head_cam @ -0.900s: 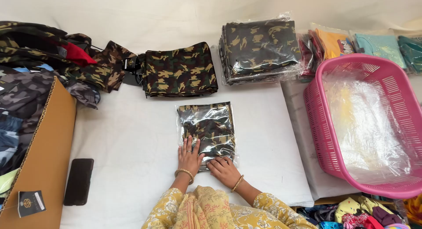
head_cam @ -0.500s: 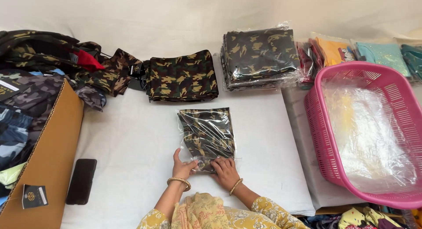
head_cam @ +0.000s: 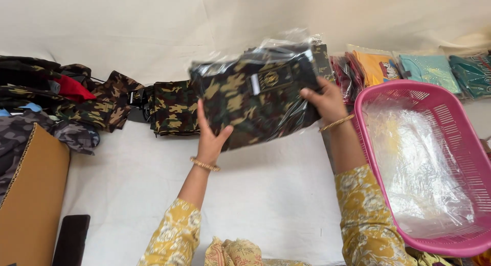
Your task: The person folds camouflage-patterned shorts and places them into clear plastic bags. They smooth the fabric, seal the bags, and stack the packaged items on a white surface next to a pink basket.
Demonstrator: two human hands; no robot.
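A folded camouflage garment in a clear plastic bag (head_cam: 255,95) is lifted off the white sheet and tilted. My left hand (head_cam: 210,135) grips its near left edge. My right hand (head_cam: 323,100) grips its right edge. The packet covers most of the stack of bagged camouflage garments (head_cam: 319,51) at the back. Both wrists wear gold bangles and both sleeves are yellow with a floral print.
A pink plastic basket (head_cam: 368,138) with clear bags stands at the right. Loose camouflage clothes (head_cam: 169,107) and a dark pile (head_cam: 46,92) lie at the back left. A cardboard box (head_cam: 30,204) and a black phone (head_cam: 70,240) are at the left. Coloured bagged garments (head_cam: 409,66) line the back right.
The bagged garment lay flat on the sheet under both hands. Now both hands have lifted it and carried it up and away towards the stack at the back.
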